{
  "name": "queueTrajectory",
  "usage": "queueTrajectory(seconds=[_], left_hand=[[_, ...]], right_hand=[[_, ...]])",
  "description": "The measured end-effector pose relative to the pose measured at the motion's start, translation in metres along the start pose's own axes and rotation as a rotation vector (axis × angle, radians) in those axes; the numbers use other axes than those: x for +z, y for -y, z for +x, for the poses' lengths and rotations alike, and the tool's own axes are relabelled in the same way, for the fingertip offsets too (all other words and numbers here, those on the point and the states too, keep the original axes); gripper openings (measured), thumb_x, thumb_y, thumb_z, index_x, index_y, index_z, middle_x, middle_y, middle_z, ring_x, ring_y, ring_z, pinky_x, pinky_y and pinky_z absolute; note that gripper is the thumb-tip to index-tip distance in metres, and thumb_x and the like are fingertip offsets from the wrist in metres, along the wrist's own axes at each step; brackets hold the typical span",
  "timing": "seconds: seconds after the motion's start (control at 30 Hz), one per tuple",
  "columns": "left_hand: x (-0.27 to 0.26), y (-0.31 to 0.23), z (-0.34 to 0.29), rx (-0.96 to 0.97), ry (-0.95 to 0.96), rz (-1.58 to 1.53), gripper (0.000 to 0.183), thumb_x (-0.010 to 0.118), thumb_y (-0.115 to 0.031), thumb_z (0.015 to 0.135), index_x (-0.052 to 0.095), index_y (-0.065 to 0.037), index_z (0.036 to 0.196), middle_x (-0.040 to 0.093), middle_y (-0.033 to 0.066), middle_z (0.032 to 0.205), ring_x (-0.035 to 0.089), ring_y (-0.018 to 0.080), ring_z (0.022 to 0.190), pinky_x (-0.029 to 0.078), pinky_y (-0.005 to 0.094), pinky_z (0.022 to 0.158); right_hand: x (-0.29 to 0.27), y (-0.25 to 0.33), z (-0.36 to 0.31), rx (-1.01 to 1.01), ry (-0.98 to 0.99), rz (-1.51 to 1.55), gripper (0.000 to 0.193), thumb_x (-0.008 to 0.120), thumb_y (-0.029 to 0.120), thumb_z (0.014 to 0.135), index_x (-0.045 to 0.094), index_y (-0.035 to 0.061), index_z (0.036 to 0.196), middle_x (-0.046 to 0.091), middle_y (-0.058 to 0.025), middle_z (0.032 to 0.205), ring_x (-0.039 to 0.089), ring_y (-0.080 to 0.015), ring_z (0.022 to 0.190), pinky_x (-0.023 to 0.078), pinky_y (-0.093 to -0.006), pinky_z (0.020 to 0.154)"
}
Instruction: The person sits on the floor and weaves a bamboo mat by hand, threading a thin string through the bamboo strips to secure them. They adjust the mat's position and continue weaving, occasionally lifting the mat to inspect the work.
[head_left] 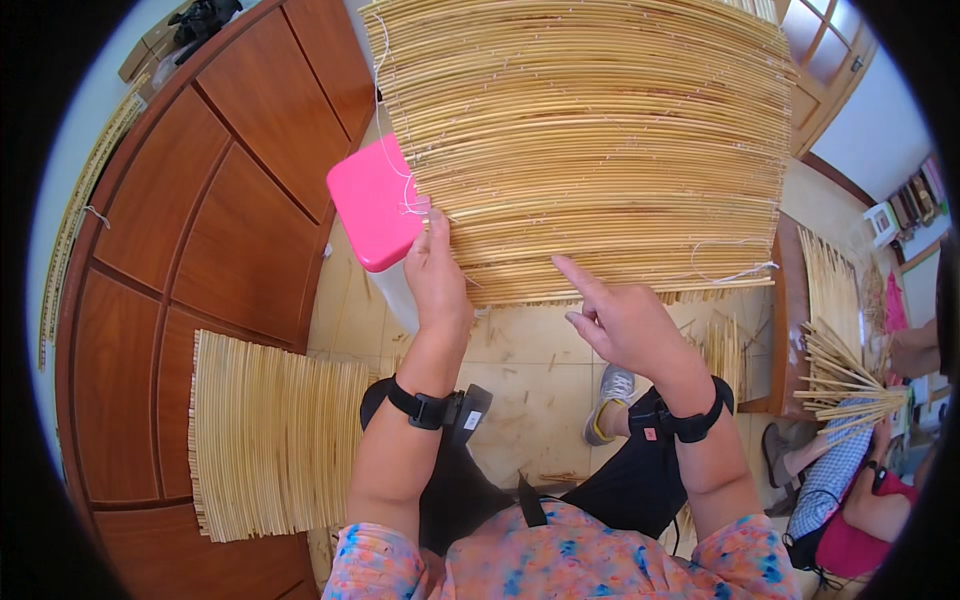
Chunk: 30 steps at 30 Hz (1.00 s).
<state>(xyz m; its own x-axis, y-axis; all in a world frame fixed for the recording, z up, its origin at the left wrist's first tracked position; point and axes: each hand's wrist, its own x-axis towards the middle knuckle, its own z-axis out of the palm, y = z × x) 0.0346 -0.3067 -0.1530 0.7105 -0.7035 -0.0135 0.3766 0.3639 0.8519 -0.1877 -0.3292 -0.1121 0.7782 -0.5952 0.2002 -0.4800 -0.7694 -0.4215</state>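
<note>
A large mat of thin yellow reed stalks (590, 130), bound side by side with thread, stands up before me. My left hand (438, 272) grips its lower left edge, thumb on the front face and fingers mostly hidden. Close to the mat's lower rows, my right hand (630, 322) has its index finger stretched out and thumb apart, holding nothing; whether the fingertip touches the stalks I cannot tell. Loose white string (380, 115) hangs along the mat's left edge. Another white thread (735, 272) loops near its lower right corner.
A pink-topped stool or bin (372, 205) stands behind the mat's left edge. Wooden cabinets (240, 200) line the left, with a second reed mat (275, 435) before them. At right, a person's hand (915, 350) is near a bundle of stalks (850, 375) by a wooden table (790, 330).
</note>
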Motion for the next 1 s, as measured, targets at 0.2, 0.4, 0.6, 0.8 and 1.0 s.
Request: queueTrajectory(seconds=[0.2, 0.4, 0.6, 0.8, 1.0], left_hand=[[0.002, 0.007, 0.002, 0.063, -0.041, 0.023, 0.036, 0.056, -0.032, 0.1, 0.064, 0.002, 0.102, 0.066, 0.0053, 0.099, 0.057, 0.0106, 0.09, 0.045, 0.0264, 0.082], [0.005, 0.006, -0.004, 0.054, -0.041, 0.046, 0.037, 0.054, -0.034, 0.101, 0.065, 0.002, 0.102, 0.065, 0.0044, 0.098, 0.056, 0.01, 0.089, 0.044, 0.0265, 0.081], [0.004, 0.006, -0.003, 0.04, -0.05, 0.071, 0.037, 0.053, -0.034, 0.101, 0.064, 0.002, 0.102, 0.065, 0.0045, 0.098, 0.055, 0.0096, 0.089, 0.044, 0.0266, 0.081], [0.005, 0.01, -0.006, 0.025, -0.014, 0.038, 0.038, 0.054, -0.035, 0.101, 0.064, 0.002, 0.103, 0.065, 0.0048, 0.098, 0.057, 0.0099, 0.089, 0.045, 0.0268, 0.08], [0.009, 0.019, -0.02, -0.091, 0.066, 0.04, 0.037, 0.054, -0.031, 0.101, 0.061, 0.003, 0.115, 0.065, 0.0056, 0.108, 0.057, 0.0122, 0.096, 0.045, 0.028, 0.087]], right_hand=[[0.005, -0.002, -0.001, 0.07, 0.151, 0.002, 0.077, 0.068, 0.018, 0.085, 0.027, 0.0075, 0.149, 0.063, -0.02, 0.071, 0.063, -0.0401, 0.068, 0.052, -0.047, 0.066], [0.006, -0.005, -0.002, 0.091, 0.2, 0.003, 0.079, 0.068, 0.019, 0.086, 0.025, 0.0053, 0.15, 0.063, -0.0204, 0.07, 0.064, -0.041, 0.07, 0.052, -0.0476, 0.067], [0.009, 0.0, 0.0, 0.027, 0.128, 0.023, 0.08, 0.067, 0.019, 0.087, 0.021, 0.008, 0.152, 0.064, -0.0198, 0.069, 0.064, -0.0388, 0.064, 0.053, -0.0464, 0.062], [0.017, 0.007, 0.006, -0.012, -0.095, 0.054, 0.079, 0.07, 0.01, 0.083, 0.029, 0.0115, 0.151, 0.065, -0.0097, 0.069, 0.063, -0.0282, 0.06, 0.051, -0.037, 0.059], [0.028, 0.014, 0.017, -0.068, -0.247, 0.098, 0.074, 0.069, 0.016, 0.083, 0.035, 0.0087, 0.148, 0.066, -0.0125, 0.075, 0.062, -0.0313, 0.058, 0.05, -0.0424, 0.054]])
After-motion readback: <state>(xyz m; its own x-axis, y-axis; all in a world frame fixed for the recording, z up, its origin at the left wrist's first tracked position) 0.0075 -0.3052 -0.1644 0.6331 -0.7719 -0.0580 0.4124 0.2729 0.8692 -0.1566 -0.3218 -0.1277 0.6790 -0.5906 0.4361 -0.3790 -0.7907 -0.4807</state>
